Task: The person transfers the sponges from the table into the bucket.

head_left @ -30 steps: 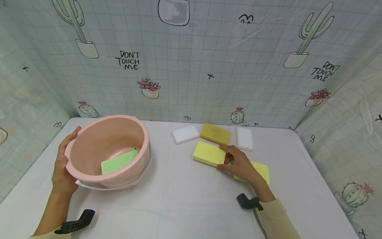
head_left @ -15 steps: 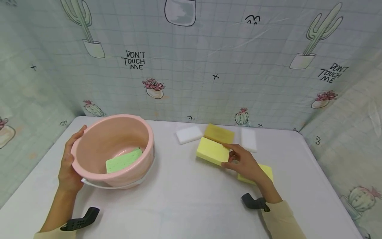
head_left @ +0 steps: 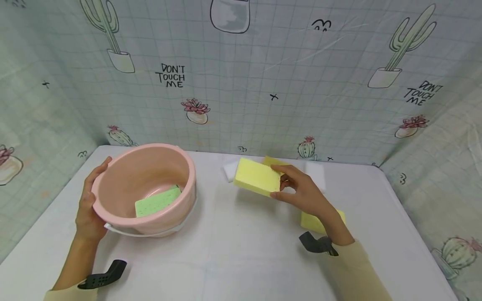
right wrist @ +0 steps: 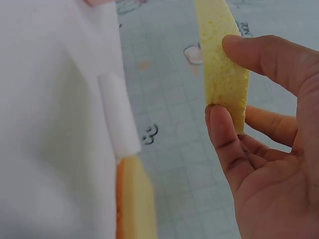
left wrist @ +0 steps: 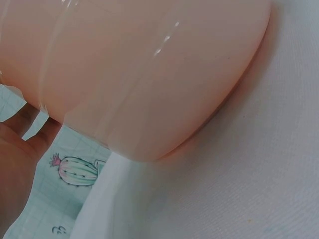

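My left hand (head_left: 88, 213) holds the left side of a pink bucket (head_left: 126, 179), its fingers curved along the wall just below the rim. In the left wrist view, fingertips touch the glossy outside of the bucket (left wrist: 129, 84), which stands on the white cloth. A light green sponge (head_left: 158, 202) lies inside it. My right hand (head_left: 303, 190) pinches a bright yellow sponge (head_left: 254, 177) by its right end, thumb on one side and fingertips on the other. This sponge is above the table, its shadow beneath it.
Behind the held sponge lie a darker yellow sponge (head_left: 275, 161), partly hidden, and white sponge blocks (head_left: 229, 169) on both sides. Another yellow sponge (head_left: 312, 222) lies under my right forearm. The bucket's white handle (head_left: 150, 235) hangs at its front. A cactus-print cloth (head_left: 241, 104) rises behind the table.
My right hand has raised the yellow sponge off the table and carried it left, toward the bucket. My left hand stays on the bucket; the view has shifted slightly.
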A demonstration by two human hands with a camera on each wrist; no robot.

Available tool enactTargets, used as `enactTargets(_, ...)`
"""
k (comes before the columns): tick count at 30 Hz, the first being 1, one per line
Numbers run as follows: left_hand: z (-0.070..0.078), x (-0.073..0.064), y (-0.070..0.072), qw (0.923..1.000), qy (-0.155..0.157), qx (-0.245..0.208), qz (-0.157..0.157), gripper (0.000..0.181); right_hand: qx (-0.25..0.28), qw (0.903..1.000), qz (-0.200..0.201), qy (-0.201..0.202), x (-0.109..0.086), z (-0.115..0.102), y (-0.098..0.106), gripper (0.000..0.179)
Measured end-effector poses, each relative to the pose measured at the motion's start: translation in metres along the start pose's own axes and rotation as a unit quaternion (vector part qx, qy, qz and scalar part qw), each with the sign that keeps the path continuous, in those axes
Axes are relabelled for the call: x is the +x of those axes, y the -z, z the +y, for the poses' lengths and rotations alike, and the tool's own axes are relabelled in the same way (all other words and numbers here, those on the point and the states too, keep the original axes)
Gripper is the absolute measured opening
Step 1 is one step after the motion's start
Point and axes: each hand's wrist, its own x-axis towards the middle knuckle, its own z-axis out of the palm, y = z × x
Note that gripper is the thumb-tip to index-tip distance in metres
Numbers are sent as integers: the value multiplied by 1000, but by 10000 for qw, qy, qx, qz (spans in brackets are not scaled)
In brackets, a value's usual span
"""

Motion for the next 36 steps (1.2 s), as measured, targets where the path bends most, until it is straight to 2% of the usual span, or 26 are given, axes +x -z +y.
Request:
enactTargets(6, 0, 0, 0, 10000, 27, -3, 11, 59, 394, 9979, -159, 488, 20, 3, -7, 68)
enactTargets(10, 0, 1, 0, 10000, 36, 12, 27, 59, 561, 9943, -315, 846, 33, -7, -12, 66)
enactTargets(16, 1, 1, 0, 9999, 67, 139, 64, 60, 265, 9896, -442, 1344, 52, -29, -22, 64)
enactTargets(29, 1, 0, 0, 9998, 70, 154, 54, 59, 390, 9829, -840, 1593, 83, -67, -60, 65)
enactTargets(36, 3, 0, -1, 9987, 196, 402, 223, 59, 372, 9751, -1193, 1831, 98, -87, -82, 66)
